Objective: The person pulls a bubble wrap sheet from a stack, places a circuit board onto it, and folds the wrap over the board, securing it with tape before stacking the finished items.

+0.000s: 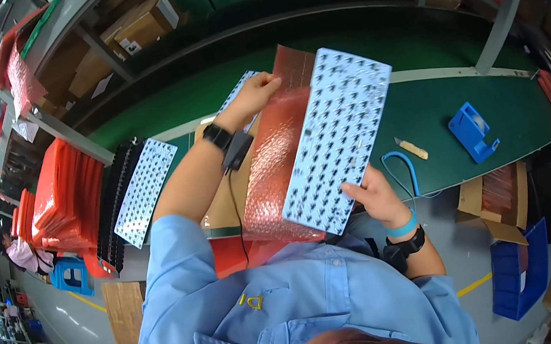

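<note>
My right hand grips the lower right edge of a light blue keyboard plate dotted with rows of black pieces, its thumb on the face. The plate is held tilted above the bench. Beneath and left of it lies a red bubble-wrap bag. My left hand is closed, fingers pinched at the bag's upper left edge. Partly hidden behind that hand is another light blue plate. Brown cardboard lies under the left forearm. A similar keyboard plate rests farther left, beside black racks.
Stacked red bubble bags stand at the left. On the green bench to the right are a utility knife, a blue tape dispenser and a blue wrist cord. An open carton and blue bin sit lower right.
</note>
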Available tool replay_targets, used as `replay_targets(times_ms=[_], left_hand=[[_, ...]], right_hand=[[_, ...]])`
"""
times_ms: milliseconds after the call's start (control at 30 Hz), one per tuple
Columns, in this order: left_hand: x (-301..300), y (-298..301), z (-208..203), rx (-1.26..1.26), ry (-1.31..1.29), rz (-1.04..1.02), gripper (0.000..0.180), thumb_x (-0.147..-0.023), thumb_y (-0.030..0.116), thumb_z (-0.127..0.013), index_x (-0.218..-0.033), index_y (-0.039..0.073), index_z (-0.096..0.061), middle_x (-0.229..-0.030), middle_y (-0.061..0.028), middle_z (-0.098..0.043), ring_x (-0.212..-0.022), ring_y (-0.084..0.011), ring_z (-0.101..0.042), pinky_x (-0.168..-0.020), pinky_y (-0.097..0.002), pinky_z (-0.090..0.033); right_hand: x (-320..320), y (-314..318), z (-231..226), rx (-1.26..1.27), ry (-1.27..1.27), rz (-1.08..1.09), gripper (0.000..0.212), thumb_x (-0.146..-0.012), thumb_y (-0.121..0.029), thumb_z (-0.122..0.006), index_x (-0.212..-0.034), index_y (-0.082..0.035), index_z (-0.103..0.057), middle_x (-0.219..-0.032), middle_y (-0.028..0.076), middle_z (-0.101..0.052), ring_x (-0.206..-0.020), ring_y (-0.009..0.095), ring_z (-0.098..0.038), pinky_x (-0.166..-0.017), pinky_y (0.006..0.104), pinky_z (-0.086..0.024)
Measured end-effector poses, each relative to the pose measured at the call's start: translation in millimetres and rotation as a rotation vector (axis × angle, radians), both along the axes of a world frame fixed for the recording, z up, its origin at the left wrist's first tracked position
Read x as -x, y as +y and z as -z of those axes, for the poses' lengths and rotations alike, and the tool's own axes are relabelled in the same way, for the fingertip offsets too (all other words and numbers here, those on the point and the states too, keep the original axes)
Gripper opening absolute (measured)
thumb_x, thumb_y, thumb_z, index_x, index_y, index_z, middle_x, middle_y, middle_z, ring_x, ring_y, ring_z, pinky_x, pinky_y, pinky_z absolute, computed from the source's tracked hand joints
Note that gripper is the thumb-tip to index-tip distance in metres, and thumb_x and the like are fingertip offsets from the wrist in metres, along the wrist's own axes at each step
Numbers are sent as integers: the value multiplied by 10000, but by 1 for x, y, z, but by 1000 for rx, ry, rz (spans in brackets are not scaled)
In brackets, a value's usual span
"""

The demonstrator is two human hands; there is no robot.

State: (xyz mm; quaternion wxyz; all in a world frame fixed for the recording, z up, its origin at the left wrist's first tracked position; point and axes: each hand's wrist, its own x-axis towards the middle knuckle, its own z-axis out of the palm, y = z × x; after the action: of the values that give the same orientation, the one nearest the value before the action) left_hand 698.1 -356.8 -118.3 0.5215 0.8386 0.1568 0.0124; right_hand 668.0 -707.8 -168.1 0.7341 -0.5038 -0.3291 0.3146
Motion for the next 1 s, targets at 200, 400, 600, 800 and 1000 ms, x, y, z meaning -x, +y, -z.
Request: replay_targets(times_ms=[200,400,600,800,1000], left_hand=[[79,-96,-59,702,-391,126,382,-1096,214,-392,-1420,27,-466,-1354,-94,-601,-1144,-172,-623,-994,-342,-496],[128,-103,-77,945,-415,201,418,-1095,237,-384,-1459,35,-421,-1383,-100,-579,-1243,-184,-582,-1080,-365,-454],[144,-108,-81,940,-557,303,422,-1097,249,-379,-1464,45,-417,-1383,-102,-579,-1245,-191,-584,-1074,-367,-460],[150,-118,-86,648,-573,259,408,-1085,187,-429,-1468,47,-414,-1370,-78,-584,-1229,-154,-575,-1057,-350,-456],[154,-122,-86,585,-608,244,391,-1077,141,-447,-1454,40,-431,-1361,-65,-583,-1215,-125,-563,-1053,-336,-444]], right_hand=[[0,7,-9,16,70,-307,378,-982,-64,-593,-1343,24,-524,-1203,53,-671,-1083,115,-618,-950,308,-491],[3,23,-17,-15,-60,-385,345,-994,-66,-578,-1324,28,-546,-1217,60,-669,-1105,124,-613,-970,319,-485],[4,24,-25,21,-94,-425,325,-1005,-69,-567,-1315,26,-554,-1236,65,-660,-1133,134,-601,-993,326,-474],[7,21,-30,27,-167,-382,283,-1008,-61,-559,-1278,23,-580,-1178,69,-682,-1063,123,-632,-915,308,-523],[13,15,-30,61,-148,-374,305,-976,-76,-624,-1264,13,-579,-1214,78,-670,-1098,131,-617,-934,318,-504]])
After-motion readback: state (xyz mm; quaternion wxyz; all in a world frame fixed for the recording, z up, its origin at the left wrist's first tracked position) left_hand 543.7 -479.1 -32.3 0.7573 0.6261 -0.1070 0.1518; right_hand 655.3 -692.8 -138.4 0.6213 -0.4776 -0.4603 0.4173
